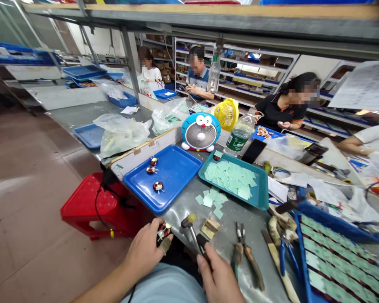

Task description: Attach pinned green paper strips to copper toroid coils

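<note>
At the near edge of the desk (222,252), the left hand (143,248) pinches a small wire-wound coil (163,231), light and fragile, best held by its body, not its thin leads; the right hand (219,273) closes around a small hammer (189,225).

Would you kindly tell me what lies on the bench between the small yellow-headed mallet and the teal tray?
In the head view, a loose scatter of pale green paper squares lies on the metal bench, between the small yellow-headed mallet and the teal tray.
</note>
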The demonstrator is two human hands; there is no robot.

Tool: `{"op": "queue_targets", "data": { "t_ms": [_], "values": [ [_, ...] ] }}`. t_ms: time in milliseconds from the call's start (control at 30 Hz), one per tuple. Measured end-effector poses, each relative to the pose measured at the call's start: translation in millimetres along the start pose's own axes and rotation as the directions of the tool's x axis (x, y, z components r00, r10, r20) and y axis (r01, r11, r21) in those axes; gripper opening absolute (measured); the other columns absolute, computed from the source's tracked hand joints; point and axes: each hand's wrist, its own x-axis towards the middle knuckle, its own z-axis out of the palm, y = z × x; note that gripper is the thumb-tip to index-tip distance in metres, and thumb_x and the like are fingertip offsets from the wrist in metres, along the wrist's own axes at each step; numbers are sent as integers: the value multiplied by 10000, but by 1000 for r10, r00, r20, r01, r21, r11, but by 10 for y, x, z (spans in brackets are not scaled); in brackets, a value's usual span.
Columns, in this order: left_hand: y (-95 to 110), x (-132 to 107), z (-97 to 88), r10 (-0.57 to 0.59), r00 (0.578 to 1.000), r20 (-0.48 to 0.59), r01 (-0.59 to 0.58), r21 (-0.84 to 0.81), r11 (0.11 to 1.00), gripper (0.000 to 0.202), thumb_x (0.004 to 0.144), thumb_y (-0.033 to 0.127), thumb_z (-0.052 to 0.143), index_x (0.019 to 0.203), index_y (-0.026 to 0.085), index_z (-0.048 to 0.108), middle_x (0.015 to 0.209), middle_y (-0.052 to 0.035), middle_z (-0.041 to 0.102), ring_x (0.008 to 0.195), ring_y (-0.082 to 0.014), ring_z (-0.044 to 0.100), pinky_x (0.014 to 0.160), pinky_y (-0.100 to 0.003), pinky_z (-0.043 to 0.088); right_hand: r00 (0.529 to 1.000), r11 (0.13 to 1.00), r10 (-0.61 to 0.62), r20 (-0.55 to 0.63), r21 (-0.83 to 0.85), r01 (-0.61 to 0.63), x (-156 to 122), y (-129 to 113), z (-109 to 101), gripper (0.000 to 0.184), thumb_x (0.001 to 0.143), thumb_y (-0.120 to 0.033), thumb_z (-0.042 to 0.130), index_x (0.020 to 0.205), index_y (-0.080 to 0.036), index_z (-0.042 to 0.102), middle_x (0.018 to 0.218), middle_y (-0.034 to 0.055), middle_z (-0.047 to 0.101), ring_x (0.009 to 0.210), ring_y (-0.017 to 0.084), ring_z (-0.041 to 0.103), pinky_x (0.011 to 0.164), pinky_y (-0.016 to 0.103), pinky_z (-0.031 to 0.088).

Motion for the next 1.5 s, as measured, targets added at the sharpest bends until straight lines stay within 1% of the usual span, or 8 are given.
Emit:
{"op": "queue_targets", "data": {
  "t_ms": [100, 333, 533, 967, 1100, 1233, 1367, 1500],
  "values": [
    [34, 27, 7, -11, 1000, -4, 11, -16, 1000, 271, 940, 414, 577, 1124, 216, 601, 987, -97, 732, 953, -296, 714, 815, -369, 509, 989, 990, -112, 102, -72, 119, 121, -55, 31, 269, 1060, -330, 430, 1146, -200, 649, 868, 63, 754, 777, 201, 748, 710, 238, 572],
    [71, 94, 44, -15, 1000, 0, 15, -36, 999, 226, 927, 386, 588, 1076, 216, 602, 996, -104, 736, 967, -301, 711, 824, -370, 504, 973, 965, -182, 144, -165, 205, 254, -177, 167, 230, 1047, -238, 398, 1011, -216, 624, 823, 48, 732, 727, 210, 731, 655, 259, 512],
    [51, 89, 91, -26, 1000, 12, 26, -23, 999, 242, 951, 420, 576, 1068, 208, 568, 995, -109, 724, 942, -304, 698, 809, -374, 479, 984, 961, -149, 100, -219, 168, 215, -145, 110, 241, 1084, -267, 357, 1041, -208, 586, 862, 61, 715, 766, 214, 721, 660, 275, 480],
    [36, 107, 108, -33, 999, 17, 32, 16, 999, 168, 887, 236, 591, 1049, 194, 568, 996, -111, 717, 956, -319, 675, 827, -389, 440, 962, 935, -188, 200, -262, 238, 291, -281, 98, 239, 1052, -218, 371, 958, -230, 590, 807, 32, 693, 687, 198, 699, 623, 264, 442],
    [25, 110, 118, -34, 999, 12, 34, -5, 999, 181, 936, 332, 573, 1057, 198, 576, 989, -104, 718, 930, -312, 677, 808, -386, 438, 975, 950, -151, 162, -250, 188, 304, -250, 90, 247, 1077, -248, 347, 1026, -226, 588, 904, 59, 720, 792, 208, 726, 678, 267, 467],
    [17, 104, 111, -40, 999, 14, 40, -24, 999, 194, 921, 323, 582, 1063, 191, 579, 1007, -116, 717, 953, -331, 671, 830, -412, 435, 961, 946, -160, 227, -242, 215, 315, -239, 78, 241, 1050, -224, 366, 965, -229, 592, 809, 42, 705, 720, 220, 724, 631, 283, 451],
    [3, 81, 108, -41, 999, 27, 43, -66, 997, 246, 941, 393, 589, 1103, 208, 579, 1039, -101, 727, 959, -320, 677, 832, -406, 447, 973, 959, -128, 191, -225, 171, 351, -295, -110, 224, 1081, -264, 348, 1037, -230, 565, 902, 45, 715, 789, 199, 717, 682, 269, 456],
    [-22, 70, 121, -42, 998, 46, 47, -110, 993, 275, 928, 403, 622, 1128, 220, 580, 1058, -89, 743, 967, -306, 696, 822, -382, 465, 949, 951, -90, 303, -257, 172, 425, -408, -204, 215, 1072, -238, 357, 963, -232, 542, 853, 23, 692, 756, 183, 694, 670, 263, 438]
  ]
}}
